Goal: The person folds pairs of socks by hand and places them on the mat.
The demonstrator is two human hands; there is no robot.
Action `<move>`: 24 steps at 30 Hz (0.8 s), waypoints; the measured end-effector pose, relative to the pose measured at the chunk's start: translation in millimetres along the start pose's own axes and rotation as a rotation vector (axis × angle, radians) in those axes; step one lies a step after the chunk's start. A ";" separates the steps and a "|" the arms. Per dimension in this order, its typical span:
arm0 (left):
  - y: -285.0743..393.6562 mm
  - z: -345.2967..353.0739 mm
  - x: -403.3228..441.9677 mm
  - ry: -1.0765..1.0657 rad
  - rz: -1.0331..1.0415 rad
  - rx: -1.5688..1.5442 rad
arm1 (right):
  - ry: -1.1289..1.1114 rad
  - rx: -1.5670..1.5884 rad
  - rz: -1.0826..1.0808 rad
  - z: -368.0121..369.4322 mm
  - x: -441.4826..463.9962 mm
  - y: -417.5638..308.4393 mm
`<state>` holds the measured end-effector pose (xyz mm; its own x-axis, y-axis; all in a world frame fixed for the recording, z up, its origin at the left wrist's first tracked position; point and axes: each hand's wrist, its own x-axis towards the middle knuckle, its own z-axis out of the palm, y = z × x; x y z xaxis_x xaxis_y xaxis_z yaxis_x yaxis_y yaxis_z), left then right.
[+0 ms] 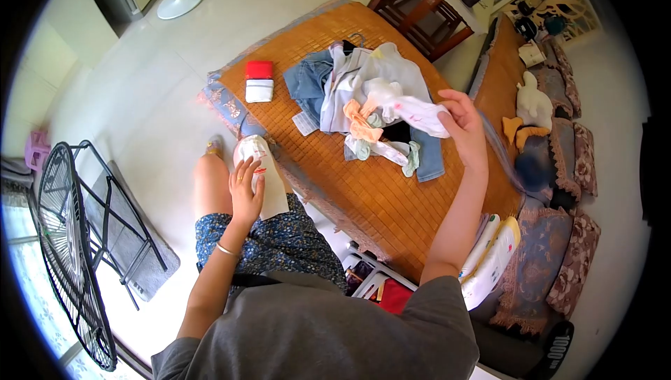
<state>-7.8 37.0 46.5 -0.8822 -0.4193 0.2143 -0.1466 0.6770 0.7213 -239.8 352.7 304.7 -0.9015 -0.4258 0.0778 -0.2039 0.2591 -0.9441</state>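
Note:
A heap of clothes with jeans (307,83), a pale grey garment (398,66) and several small socks lies on the brown mat (314,146). My right hand (465,128) pinches the end of a white sock (419,112) with pink marks, above the heap's right side. An orange sock (361,123) lies left of it. On my thigh rests a white cloth item (272,195) with red marks; my left hand (247,191) is over it, fingers spread. A red folded cloth (259,70) and a white folded cloth (259,91) sit at the mat's left.
A wooden chair (423,17) stands behind the mat. On the right is a sofa with cushions (573,261) and a white plush toy (533,102). A black fan (73,240) and a folding frame (119,219) are on the left. White packages (493,258) lie near my right elbow.

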 end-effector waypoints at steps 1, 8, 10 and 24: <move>10.7 -8.3 10.1 0.065 0.033 -0.015 | -0.091 -0.025 0.005 12.4 5.1 -5.4; 92.9 -66.7 58.0 -0.232 0.018 -0.889 | -0.622 -0.022 -0.040 150.0 21.1 -22.9; 104.0 -73.3 57.3 -0.351 -0.055 -1.200 | -0.748 0.010 -0.024 184.0 20.7 -23.3; 85.9 -109.9 47.5 0.127 -0.302 -1.090 | -0.265 0.267 -0.213 267.2 -32.9 -0.9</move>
<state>-13.2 8.8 191.1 -0.8162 -0.5760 -0.0454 0.1760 -0.3226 0.9301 -107.9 134.8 217.4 -0.7136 -0.6623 0.2282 -0.2379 -0.0773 -0.9682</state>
